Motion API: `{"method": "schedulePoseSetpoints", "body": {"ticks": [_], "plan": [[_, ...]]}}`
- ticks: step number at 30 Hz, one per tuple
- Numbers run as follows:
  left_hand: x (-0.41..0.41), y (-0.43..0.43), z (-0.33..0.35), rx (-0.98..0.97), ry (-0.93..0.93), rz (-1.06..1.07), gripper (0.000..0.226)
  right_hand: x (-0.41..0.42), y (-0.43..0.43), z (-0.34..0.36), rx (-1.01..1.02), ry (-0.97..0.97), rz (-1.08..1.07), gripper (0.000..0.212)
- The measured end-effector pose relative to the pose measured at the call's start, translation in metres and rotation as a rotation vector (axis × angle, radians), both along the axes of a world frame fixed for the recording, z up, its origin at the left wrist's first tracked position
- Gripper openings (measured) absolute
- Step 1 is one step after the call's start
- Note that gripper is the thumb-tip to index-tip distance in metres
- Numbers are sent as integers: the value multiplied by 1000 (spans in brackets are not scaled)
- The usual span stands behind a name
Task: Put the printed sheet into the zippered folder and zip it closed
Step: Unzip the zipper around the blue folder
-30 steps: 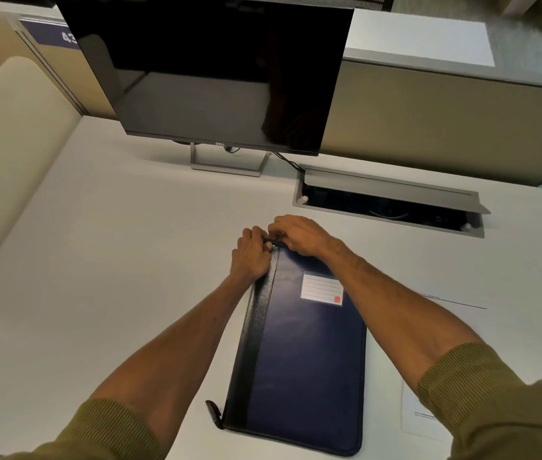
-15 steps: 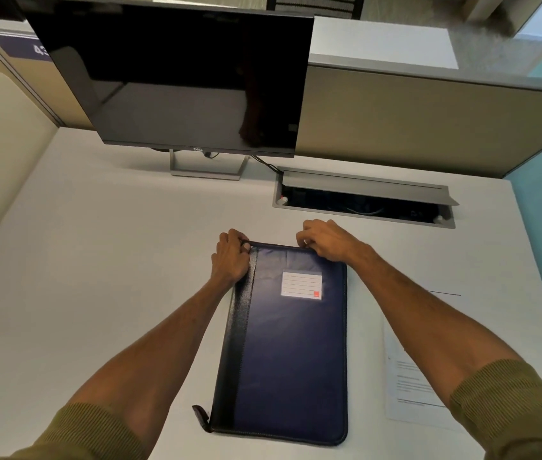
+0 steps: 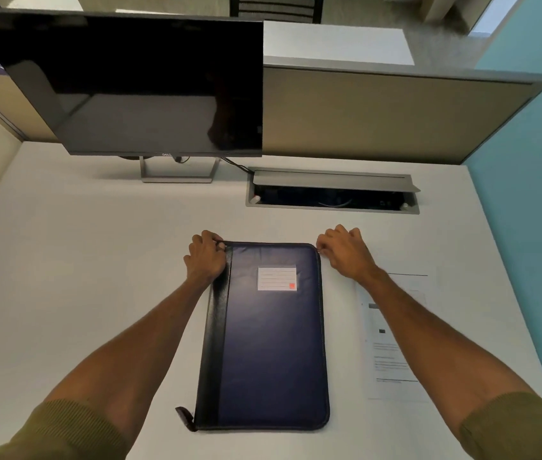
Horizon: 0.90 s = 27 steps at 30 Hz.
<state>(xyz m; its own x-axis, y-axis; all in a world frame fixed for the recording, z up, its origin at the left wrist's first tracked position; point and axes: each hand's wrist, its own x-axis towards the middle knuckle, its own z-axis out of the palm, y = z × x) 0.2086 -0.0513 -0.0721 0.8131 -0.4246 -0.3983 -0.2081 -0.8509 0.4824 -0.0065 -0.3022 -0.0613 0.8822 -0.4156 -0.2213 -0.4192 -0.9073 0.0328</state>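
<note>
My left hand (image 3: 206, 257) grips the folder (image 3: 269, 340) at its top-left corner. My right hand (image 3: 346, 252) pinches the zip at the top-right corner. Sheet (image 3: 395, 336) lies on tabletop (image 3: 97, 277), just right of the folder.

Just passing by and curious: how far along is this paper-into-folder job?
Early. The folder lies flat on the desk. The left hand pins its far-left corner and the right hand pinches at its far-right corner, seemingly unzipping. The printed sheet lies outside; inserting and zipping remain.
</note>
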Motion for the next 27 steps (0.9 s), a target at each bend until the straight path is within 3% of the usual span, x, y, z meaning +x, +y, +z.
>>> {"method": "schedulePoseSetpoints", "body": {"ticks": [3, 7, 14, 27], "plan": [[-9, -2, 2, 54, -96, -46, 29, -11, 14, -6, 52, -94, -137, 20], [-27, -20, 13, 53, -250, -261, 40, -13, 23, -6, 91, -153, -225, 20], [-76, -92, 23, 22, -110, -665, 46, -9, 24, -4, 165, -194, -272, 19], [-87, -128, 9, 74, -64, -641, 34, -3, 6, -18, 290, -229, -189, 18]]}}
